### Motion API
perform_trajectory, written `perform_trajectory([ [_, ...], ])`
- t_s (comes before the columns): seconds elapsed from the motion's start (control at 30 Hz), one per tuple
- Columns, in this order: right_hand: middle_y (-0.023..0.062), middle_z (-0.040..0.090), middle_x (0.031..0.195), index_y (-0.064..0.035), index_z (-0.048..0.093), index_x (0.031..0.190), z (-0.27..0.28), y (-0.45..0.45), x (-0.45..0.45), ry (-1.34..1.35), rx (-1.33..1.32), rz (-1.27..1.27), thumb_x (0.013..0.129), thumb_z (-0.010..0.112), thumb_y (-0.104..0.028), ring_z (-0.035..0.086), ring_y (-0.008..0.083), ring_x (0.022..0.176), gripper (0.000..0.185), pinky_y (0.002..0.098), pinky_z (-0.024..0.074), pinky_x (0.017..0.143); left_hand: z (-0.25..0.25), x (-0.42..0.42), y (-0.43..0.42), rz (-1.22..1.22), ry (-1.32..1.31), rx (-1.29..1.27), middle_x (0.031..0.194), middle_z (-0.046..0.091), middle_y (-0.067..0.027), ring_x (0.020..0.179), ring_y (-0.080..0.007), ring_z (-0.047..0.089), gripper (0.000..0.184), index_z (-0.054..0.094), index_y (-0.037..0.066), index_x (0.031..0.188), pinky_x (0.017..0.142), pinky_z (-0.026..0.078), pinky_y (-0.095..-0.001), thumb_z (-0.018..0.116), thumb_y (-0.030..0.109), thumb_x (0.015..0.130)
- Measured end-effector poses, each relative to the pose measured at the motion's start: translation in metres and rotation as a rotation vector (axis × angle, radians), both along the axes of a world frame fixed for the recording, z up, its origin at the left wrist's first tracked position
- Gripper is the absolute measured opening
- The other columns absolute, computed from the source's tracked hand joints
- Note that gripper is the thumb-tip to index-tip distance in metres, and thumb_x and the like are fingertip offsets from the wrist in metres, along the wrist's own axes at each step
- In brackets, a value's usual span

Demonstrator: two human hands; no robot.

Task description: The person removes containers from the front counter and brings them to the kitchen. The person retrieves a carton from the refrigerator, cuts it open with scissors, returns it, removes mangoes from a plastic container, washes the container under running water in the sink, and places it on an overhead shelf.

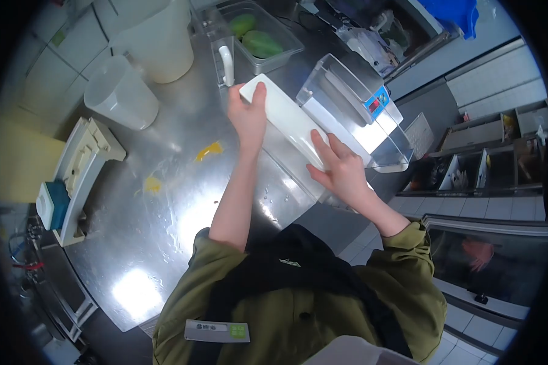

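A long white rectangular piece (283, 109), smooth like a lid or a shallow tray, lies slantwise between my hands. My left hand (248, 118) grips its far end, thumb on top and the other fingers mostly hidden beneath. Lower down, my right hand (342, 169) holds the near end, with fingers on the upper face and thumb by the left edge. A clear edge shows beside and below the piece; I cannot tell what it belongs to. Just right of it stands a scale with a blue display (377, 104), inside a clear cover (341, 72).
On the steel table (189, 152) lie yellow scraps (209, 151) and wet streaks. Translucent pitchers (120, 94) stand at the back left, near a cream-coloured slicer-like frame (82, 173). Green fruits (262, 44) sit in a clear tub (291, 52). Shelves (493, 158) are at right.
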State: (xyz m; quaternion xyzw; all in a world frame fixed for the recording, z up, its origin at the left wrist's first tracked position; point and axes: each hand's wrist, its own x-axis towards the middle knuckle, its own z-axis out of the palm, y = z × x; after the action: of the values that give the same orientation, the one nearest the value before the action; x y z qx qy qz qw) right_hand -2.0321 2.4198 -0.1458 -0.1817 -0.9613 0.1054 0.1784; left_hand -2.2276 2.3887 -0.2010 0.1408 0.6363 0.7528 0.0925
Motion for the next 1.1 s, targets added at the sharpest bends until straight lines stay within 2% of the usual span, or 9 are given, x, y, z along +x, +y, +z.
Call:
perform_trajectory([
  [0.23,0.0184,0.056,0.094,-0.0044,0.053,0.11,0.006,0.003,-0.001,0.034,-0.189,-0.009,0.072,0.064,-0.027,0.059,0.0264,0.064,0.045,0.0294,0.0481,0.057,-0.01,-0.019,-0.004,-0.178,0.058,-0.052,0.083,0.054,-0.005,0.074,-0.01,0.049,0.029,0.049,0.0,0.095,0.067,0.04,-0.023,0.058,0.023,0.081],
  [0.33,0.0167,0.058,0.095,-0.0052,0.057,0.102,-0.027,0.053,0.019,0.371,-1.119,-0.078,0.076,0.061,-0.031,0.06,0.025,0.065,0.036,0.0283,0.0483,0.061,0.0,-0.017,-0.008,-0.202,0.002,-0.07,0.089,0.054,-0.0074,0.08,-0.0122,0.05,0.034,0.046,-0.001,0.102,0.071,0.04,-0.0243,0.057,0.024,0.082],
  [0.37,0.0082,0.054,0.083,-0.0057,0.057,0.101,-0.061,0.067,0.027,0.366,-0.912,-0.183,0.073,0.061,-0.034,0.056,0.0232,0.064,0.039,0.033,0.0468,0.059,0.002,-0.015,-0.01,-0.197,-0.021,-0.058,0.091,0.053,-0.0075,0.081,-0.0125,0.051,0.035,0.046,-0.001,0.104,0.072,0.041,-0.0246,0.056,0.024,0.082],
  [0.47,0.0111,0.053,0.087,-0.0047,0.056,0.101,-0.133,0.052,0.041,-0.003,-0.239,-0.26,0.069,0.063,-0.034,0.055,0.0232,0.078,0.044,0.0341,0.046,0.066,0.006,-0.012,-0.012,-0.212,-0.034,-0.095,0.096,0.052,-0.0081,0.085,-0.0133,0.05,0.036,0.044,-0.001,0.108,0.075,0.04,-0.0259,0.053,0.025,0.084],
  [0.6,0.0152,0.051,0.089,-0.0049,0.051,0.101,-0.171,0.048,0.032,0.034,-0.108,-0.326,0.067,0.063,-0.031,0.05,0.0298,0.088,0.045,0.0386,0.0433,0.071,0.012,-0.014,-0.015,-0.16,-0.034,-0.114,0.102,0.05,-0.0089,0.092,-0.0133,0.049,0.034,0.044,-0.001,0.109,0.081,0.038,-0.0257,0.051,0.023,0.086],
  [0.8,0.0189,0.057,0.079,-0.0012,0.049,0.095,-0.109,0.07,0.045,-0.273,-0.54,-0.294,0.068,0.056,-0.016,0.057,0.0295,0.075,0.031,0.0403,0.0447,0.064,0.039,-0.026,-0.022,-0.13,0.266,-0.123,0.106,0.051,-0.007,0.099,-0.0122,0.046,0.027,0.048,0.001,0.107,0.084,0.036,-0.0263,0.05,0.016,0.085],
  [1.0,0.0186,0.058,0.084,0.0008,0.047,0.108,-0.023,0.09,0.088,0.176,-0.808,-0.068,0.072,0.049,-0.012,0.058,0.0278,0.075,0.039,0.0366,0.0461,0.068,0.077,-0.005,0.023,-0.361,0.577,-0.163,0.1,0.055,-0.0093,0.086,-0.0113,0.05,0.037,0.044,0.0,0.114,0.077,0.039,-0.0235,0.054,0.019,0.083],
  [1.07,0.0182,0.055,0.095,-0.0013,0.042,0.115,0.003,0.1,0.088,0.25,-0.853,0.087,0.072,0.052,-0.014,0.057,0.027,0.081,0.047,0.035,0.0458,0.069,0.1,0.023,0.043,-0.417,0.117,-0.027,0.098,0.055,-0.0095,0.081,-0.0118,0.052,0.048,0.036,0.001,0.122,0.075,0.04,-0.0234,0.056,0.02,0.082],
  [1.1,0.018,0.054,0.1,-0.0023,0.04,0.119,0.015,0.102,0.09,0.281,-0.876,0.161,0.071,0.054,-0.015,0.056,0.0265,0.083,0.051,0.0342,0.0457,0.07,0.109,0.028,0.051,-0.59,-0.07,-0.038,0.115,0.048,-0.0113,0.109,-0.0197,0.044,0.052,0.026,0.004,0.127,0.086,0.035,-0.0278,0.051,0.022,0.085],
])
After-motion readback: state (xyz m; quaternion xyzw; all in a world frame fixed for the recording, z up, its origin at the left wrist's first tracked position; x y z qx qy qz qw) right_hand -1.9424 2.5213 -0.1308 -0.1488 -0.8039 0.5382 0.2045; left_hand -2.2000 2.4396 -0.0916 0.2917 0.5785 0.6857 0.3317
